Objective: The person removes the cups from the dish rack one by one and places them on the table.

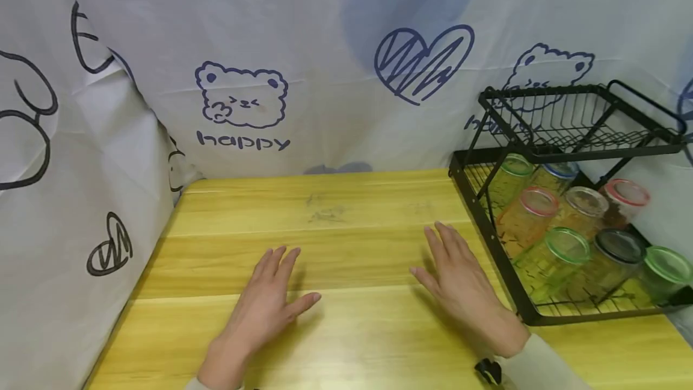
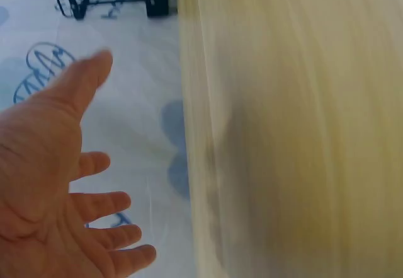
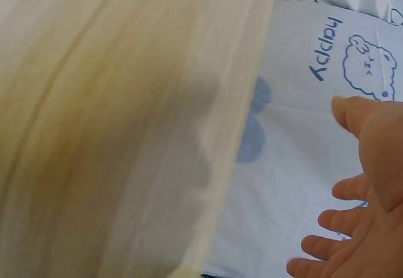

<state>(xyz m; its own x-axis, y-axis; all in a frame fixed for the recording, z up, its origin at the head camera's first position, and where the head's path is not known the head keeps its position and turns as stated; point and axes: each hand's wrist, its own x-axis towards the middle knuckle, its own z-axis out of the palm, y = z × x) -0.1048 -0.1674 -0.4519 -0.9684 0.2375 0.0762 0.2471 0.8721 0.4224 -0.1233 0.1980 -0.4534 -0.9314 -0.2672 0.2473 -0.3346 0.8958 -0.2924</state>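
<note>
My left hand (image 1: 264, 303) is over the wooden table (image 1: 335, 342), left of centre, its fingers spread and holding nothing. In the left wrist view the palm of that hand (image 2: 38, 183) shows with the thumb apart from the fingers. My right hand (image 1: 460, 281) is over the table's right half, fingers extended and thumb out to the side. Nothing is in its grasp, and its palm (image 3: 384, 158) shows at the right edge of the right wrist view. Nearest to it is a black two-tier wire rack (image 1: 503, 263) on the right.
Several glass cups with coloured rims stand on the rack's lower tier, among them a green-rimmed cup (image 1: 552, 263) and a red-rimmed cup (image 1: 527, 215). The upper tier (image 1: 595, 131) holds nothing visible. A white cloth (image 1: 325, 47) with bear and heart drawings hangs behind and at the left.
</note>
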